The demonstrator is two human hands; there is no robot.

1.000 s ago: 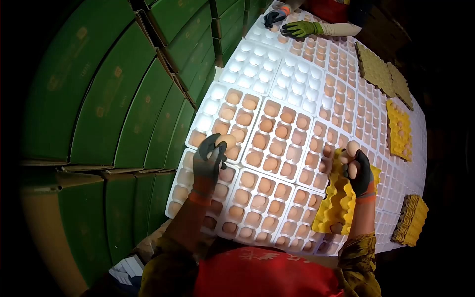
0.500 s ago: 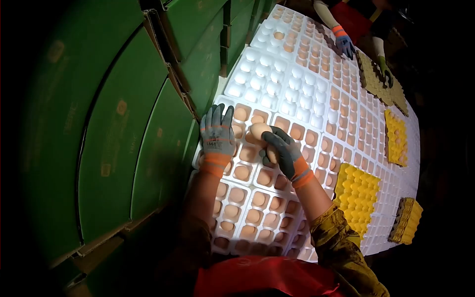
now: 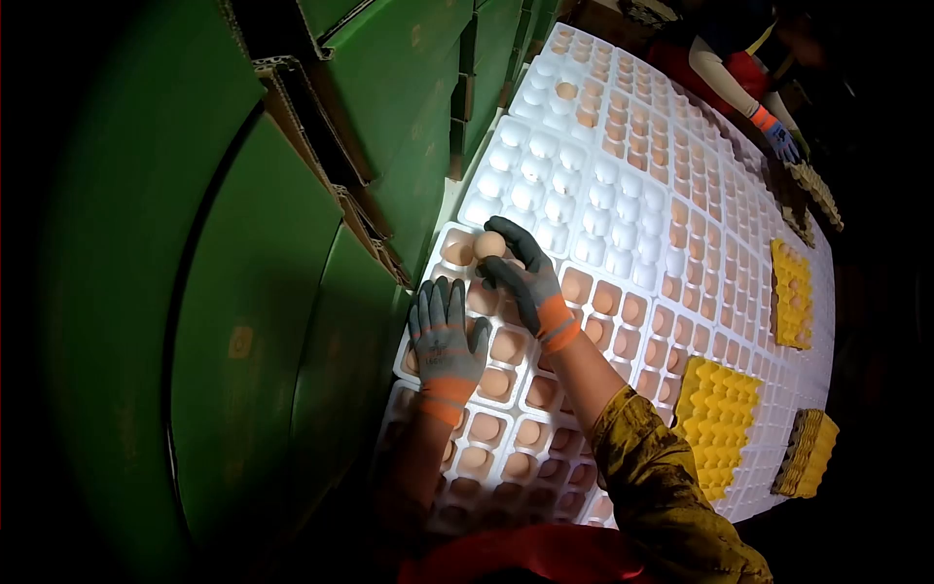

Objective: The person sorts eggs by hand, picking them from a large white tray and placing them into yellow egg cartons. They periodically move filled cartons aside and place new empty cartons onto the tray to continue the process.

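Observation:
Gloved in grey and orange, my left hand lies flat over a white foam tray of brown eggs, fingers stretched and palm down. My right hand, in a matching glove, grips a brown egg between thumb and fingers above the tray's far left part. Brown eggs such as this one sit in square pockets around both hands. Whether my right palm holds another egg is hidden. Just beyond are white trays with empty-looking white pockets.
Green cartons stand stacked along the left side. Yellow egg trays lie on the right, with a stack of trays near the right edge. A co-worker's gloved hand touches brownish trays at the far right.
My right hand has moved forward and left with the egg. My left hand has shifted back slightly, still flat. The view has turned, and the co-worker's hand and brownish trays appear farther right.

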